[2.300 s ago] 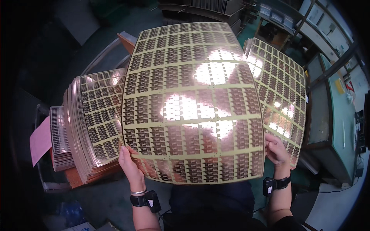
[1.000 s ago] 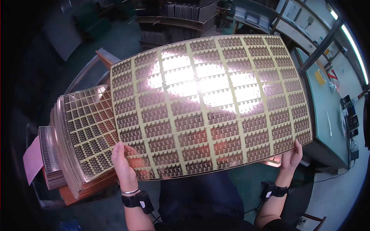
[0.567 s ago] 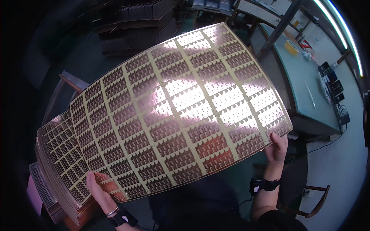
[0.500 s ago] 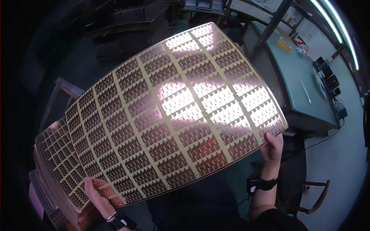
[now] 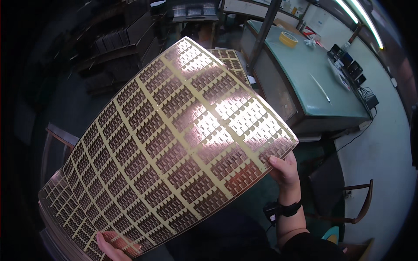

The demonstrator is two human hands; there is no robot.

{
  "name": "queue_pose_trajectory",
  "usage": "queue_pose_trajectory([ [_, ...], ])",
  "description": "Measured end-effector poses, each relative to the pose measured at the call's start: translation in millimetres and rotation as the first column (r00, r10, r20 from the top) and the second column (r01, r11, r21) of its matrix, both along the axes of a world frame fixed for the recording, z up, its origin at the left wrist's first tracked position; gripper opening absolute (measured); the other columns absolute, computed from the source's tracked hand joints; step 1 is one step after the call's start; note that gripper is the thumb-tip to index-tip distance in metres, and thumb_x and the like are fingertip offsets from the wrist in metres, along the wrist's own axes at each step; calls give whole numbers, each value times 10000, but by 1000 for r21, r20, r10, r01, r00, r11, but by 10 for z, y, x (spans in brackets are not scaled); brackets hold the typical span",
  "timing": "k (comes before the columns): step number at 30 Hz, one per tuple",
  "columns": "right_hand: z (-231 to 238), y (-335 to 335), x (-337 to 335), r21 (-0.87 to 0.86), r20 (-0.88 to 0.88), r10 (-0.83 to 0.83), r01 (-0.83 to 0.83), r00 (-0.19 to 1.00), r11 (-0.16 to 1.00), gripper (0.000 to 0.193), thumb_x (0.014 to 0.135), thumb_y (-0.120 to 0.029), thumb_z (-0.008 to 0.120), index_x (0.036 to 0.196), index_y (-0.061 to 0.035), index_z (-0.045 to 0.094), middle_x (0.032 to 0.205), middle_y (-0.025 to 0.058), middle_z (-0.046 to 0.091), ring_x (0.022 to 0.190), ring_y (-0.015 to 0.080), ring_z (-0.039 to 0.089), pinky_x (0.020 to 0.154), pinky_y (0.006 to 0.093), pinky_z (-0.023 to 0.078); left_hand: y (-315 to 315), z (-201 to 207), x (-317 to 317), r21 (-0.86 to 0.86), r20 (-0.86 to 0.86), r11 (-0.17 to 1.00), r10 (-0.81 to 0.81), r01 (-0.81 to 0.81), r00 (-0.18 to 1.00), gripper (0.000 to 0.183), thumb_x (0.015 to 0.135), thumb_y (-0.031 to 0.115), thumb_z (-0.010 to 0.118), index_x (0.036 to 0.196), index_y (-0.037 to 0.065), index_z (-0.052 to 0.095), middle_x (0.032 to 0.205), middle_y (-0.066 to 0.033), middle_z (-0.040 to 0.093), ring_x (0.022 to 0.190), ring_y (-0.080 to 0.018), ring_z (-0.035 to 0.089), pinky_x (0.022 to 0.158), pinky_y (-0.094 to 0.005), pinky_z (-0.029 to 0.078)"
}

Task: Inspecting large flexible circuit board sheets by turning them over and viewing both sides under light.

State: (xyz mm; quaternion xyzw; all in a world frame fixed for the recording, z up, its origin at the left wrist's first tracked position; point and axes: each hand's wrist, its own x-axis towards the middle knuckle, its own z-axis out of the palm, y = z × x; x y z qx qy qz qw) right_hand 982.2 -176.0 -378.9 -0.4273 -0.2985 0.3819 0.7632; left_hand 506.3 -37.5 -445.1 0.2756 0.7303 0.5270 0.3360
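Note:
A large, thin circuit board panel (image 5: 156, 143), copper-coloured with a yellowish grid of repeated patterns, is held tilted across the middle, bright glare on its upper right. My left hand (image 5: 114, 247) grips its near left edge, thumb on top and the other fingers beneath. At the right corner, my right hand (image 5: 285, 168) pinches the panel between the thumb above and fingers mostly hidden below. A stack of similar panels (image 5: 61, 198) lies under and beside its left end, partly covered by it.
Another patterned panel (image 5: 228, 56) shows behind the far edge. On the right stands a green-topped workbench (image 5: 300, 71) with a yellow tape roll (image 5: 288, 39), a white pen-like tool (image 5: 320, 88) and small dark devices. A chair (image 5: 363, 204) stands at lower right; dark racks (image 5: 117, 48) fill the far left.
The panel has tilted more steeply, its left end lower and closer over the stack. Both hands keep their grip. The view has turned slightly right, showing another panel behind.

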Motion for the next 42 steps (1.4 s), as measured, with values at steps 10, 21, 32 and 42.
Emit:
queue_pose_trajectory([
  [10,-36,-164,680,-299,67,22,-1,998,954,461,903,-225,467,1264,49,382,843,100,625,654,86,577,572,182,472,282,-266,-306,54,37,999,-6,4,999,409,901,399,460,954,2,538,865,-41,537,789,-135,550,731,-301,460],
  [21,77,-329,745,-380,294,207,-84,933,921,361,813,-53,600,1142,60,503,733,21,561,607,43,515,521,163,412,459,-271,-47,126,29,991,34,-37,999,433,908,395,446,1045,-7,532,935,-64,551,873,-156,549,748,-310,464],
  [32,194,-474,728,-437,359,208,-33,910,899,365,784,-66,626,1107,79,537,674,28,565,551,39,491,470,159,357,309,37,328,90,13,995,-40,38,999,586,878,325,501,1273,-80,347,1319,-189,369,1176,-235,362,988,-309,265],
  [42,-5,-323,793,-396,276,133,-13,952,918,248,801,-83,621,1009,43,578,760,25,589,630,40,514,528,163,386,435,-152,163,93,194,993,50,-69,980,409,906,361,456,1092,0,502,1022,-87,526,944,-179,529,805,-321,443],
])
